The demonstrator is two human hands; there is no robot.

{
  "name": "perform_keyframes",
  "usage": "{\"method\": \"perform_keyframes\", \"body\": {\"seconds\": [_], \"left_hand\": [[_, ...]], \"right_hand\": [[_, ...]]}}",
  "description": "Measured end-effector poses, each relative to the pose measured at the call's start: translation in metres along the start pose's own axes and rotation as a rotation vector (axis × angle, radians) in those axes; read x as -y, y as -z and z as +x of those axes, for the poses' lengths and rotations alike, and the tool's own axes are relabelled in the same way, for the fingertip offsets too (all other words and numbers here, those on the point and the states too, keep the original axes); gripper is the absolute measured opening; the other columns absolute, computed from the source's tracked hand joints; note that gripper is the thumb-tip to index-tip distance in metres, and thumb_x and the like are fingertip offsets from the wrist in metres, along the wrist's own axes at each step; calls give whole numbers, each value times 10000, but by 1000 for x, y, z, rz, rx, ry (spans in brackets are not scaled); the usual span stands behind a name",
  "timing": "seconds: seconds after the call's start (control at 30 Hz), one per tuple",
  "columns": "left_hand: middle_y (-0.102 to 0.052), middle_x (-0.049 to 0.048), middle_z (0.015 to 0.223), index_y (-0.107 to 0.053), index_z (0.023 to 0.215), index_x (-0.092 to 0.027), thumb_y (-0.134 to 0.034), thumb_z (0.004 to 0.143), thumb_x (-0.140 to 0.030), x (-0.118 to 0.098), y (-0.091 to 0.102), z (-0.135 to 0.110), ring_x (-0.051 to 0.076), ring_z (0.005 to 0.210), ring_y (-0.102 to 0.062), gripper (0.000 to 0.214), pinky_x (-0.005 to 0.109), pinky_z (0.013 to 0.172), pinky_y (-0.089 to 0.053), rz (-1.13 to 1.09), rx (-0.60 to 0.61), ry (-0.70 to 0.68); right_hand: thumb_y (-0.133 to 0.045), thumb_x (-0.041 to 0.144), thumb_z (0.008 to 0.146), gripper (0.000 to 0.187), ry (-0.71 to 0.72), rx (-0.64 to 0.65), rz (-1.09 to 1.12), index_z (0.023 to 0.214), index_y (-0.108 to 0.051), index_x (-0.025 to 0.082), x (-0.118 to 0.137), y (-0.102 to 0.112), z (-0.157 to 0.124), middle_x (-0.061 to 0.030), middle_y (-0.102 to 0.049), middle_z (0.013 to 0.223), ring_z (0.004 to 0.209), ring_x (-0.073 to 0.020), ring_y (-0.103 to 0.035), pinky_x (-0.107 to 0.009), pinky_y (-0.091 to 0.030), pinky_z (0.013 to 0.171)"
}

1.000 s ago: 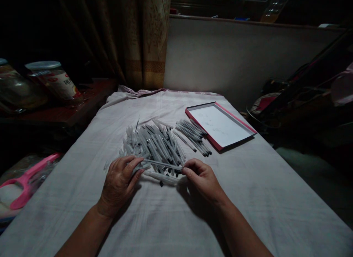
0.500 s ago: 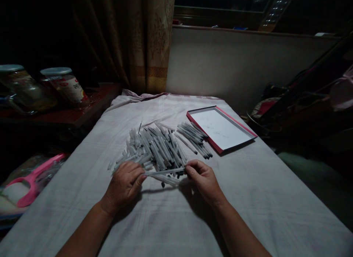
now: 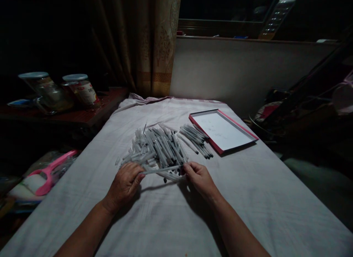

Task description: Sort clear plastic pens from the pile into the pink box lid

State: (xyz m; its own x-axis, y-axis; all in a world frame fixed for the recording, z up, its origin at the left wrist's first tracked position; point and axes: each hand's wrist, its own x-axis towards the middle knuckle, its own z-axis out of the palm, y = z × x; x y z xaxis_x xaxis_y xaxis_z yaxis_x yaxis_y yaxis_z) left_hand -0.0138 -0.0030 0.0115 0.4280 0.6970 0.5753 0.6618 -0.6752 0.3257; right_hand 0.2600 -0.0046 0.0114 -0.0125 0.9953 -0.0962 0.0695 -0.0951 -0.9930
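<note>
A heap of clear plastic pens (image 3: 157, 148) with dark tips lies in the middle of a table under a white cloth (image 3: 171, 220). At its near edge both hands hold one pen (image 3: 162, 170) level between them. My left hand (image 3: 125, 185) pinches the pen's left end, fingers closed. My right hand (image 3: 199, 178) pinches the right end, fingers closed too. A tidier row of pens (image 3: 195, 138) lies right of the heap, beside a flat white box lid with a red rim (image 3: 223, 131).
Two lidded glass jars (image 3: 64, 91) stand on a dark wooden shelf at the left. A pink-handled tool (image 3: 51, 171) lies on bags below it. A patterned curtain (image 3: 162, 43) hangs behind the table. Dark clutter fills the right side.
Both hands stay on the same pen and have lifted it slightly off the cloth. The camera has tilted up and to the left a little.
</note>
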Motion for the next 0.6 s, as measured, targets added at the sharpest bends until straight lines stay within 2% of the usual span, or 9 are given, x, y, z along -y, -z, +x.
{"method": "perform_keyframes", "body": {"seconds": [0.23,0.47,0.6], "left_hand": [[-621,32,780,-598,871,-201,-386,1011,-357,-14,1,-12,175,737,-570,298,295,714,-444,-22,-21,-3],[-628,40,743,-597,821,-200,-365,1009,-359,-12,-8,-17,182,724,-574,339,307,707,-452,33,-88,52],[-617,35,714,-583,776,-201,-359,1010,-351,-12,-10,-16,180,701,-567,356,304,689,-449,63,-105,74]], "right_hand": [[-659,670,702,518,-36,67,-10,580,-608,169,-1,-1,-2,37,-464,466,442,-88,-378,-228,-275,444],[-725,509,677,346,64,62,13,709,-707,166,3,-1,-3,-3,-612,615,576,-133,-518,-258,-396,554],[-758,482,646,345,67,64,47,787,-738,167,3,-3,-2,-18,-649,659,609,-151,-557,-277,-428,583]]}}
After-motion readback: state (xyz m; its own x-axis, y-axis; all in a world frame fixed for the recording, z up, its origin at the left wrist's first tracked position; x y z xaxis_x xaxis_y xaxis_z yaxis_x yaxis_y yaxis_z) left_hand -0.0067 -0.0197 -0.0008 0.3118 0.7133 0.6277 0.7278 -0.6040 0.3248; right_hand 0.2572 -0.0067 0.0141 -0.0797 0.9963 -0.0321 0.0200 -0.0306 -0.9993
